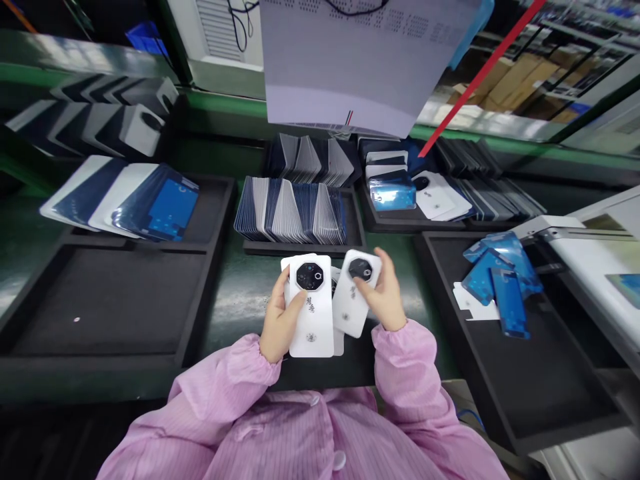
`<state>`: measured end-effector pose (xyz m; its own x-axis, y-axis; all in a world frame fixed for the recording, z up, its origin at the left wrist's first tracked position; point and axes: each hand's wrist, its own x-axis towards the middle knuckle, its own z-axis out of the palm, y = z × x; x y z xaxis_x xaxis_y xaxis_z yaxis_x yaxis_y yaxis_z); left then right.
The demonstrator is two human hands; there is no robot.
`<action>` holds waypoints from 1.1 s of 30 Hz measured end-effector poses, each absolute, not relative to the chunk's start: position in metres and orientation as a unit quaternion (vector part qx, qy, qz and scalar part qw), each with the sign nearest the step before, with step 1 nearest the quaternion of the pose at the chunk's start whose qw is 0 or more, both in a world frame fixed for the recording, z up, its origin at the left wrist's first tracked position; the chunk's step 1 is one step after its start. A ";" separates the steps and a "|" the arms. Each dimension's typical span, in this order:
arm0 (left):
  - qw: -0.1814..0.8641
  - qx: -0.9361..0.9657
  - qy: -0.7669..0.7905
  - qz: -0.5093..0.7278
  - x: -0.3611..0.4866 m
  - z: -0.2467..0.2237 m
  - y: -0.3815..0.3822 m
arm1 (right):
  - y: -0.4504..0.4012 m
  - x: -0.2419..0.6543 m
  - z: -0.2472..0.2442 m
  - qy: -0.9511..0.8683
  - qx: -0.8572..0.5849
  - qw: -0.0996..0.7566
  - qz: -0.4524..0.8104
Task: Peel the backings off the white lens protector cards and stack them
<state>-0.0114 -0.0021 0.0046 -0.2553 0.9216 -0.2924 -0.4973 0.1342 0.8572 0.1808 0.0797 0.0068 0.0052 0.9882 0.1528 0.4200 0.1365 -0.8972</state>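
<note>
Within two hands [281, 320] [386, 293], 3+ white panels [320, 323]

The left arm, clothed in a loose pink pinstriped fabric sleeve [220, 373], is slanting inward from the lower left, its gathered elastic cuff [270, 353] circling the wrist. The bare left hand [280, 327] is gripping with a bent thumb [296, 308] lying across the front and the index finger [282, 281] pointing up along the outer side; the other fingers are mostly hiding behind. The right arm, in a matching pink sleeve [407, 367], is standing steeper, its cuff bunching just below the wrist. The bare right hand [387, 297] is pinching, its thumb [367, 291] pointing up and leftward, its index finger [385, 261] curving above. Both hands are facing each other, well apart from touching.
</note>
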 end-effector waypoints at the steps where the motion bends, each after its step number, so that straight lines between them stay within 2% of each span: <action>1: 0.568 0.218 0.489 0.625 -0.011 0.005 -0.002 | 0.077 0.175 0.004 -0.652 -0.565 0.375 0.339; 3: 0.564 0.224 0.487 0.628 -0.012 0.005 -0.001 | 0.071 0.163 -0.002 -0.704 -0.566 0.292 0.313; 5: 0.562 0.234 0.489 0.625 -0.012 0.004 -0.001 | 0.067 0.154 -0.004 -0.745 -0.569 0.256 0.238; 7: 0.552 0.253 0.500 0.618 -0.011 0.003 -0.002 | 0.064 0.149 -0.002 -0.767 -0.556 0.274 0.166; 10: 0.527 0.300 0.528 0.595 -0.011 0.001 -0.005 | 0.059 0.148 0.006 -0.760 -0.499 0.394 0.135; 12: 0.498 0.350 0.549 0.572 -0.010 0.000 -0.007 | 0.054 0.147 0.012 -0.748 -0.444 0.466 0.159; 14: 0.469 0.402 0.560 0.551 -0.009 -0.001 -0.010 | 0.049 0.146 0.016 -0.741 -0.415 0.493 0.190; 19: 0.389 0.501 0.558 0.535 -0.008 -0.006 -0.014 | 0.047 0.144 0.012 -0.709 -0.468 0.457 0.263; 24: 0.332 0.557 0.553 0.524 -0.009 -0.010 -0.016 | 0.052 0.147 0.007 -0.660 -0.485 0.458 0.346; 28: 0.379 0.513 0.561 0.528 -0.008 -0.007 -0.013 | 0.048 0.146 0.012 -0.708 -0.465 0.466 0.256; 33: 0.502 0.387 0.546 0.548 -0.008 -0.001 -0.006 | 0.043 0.140 0.014 -0.818 -0.326 0.459 0.119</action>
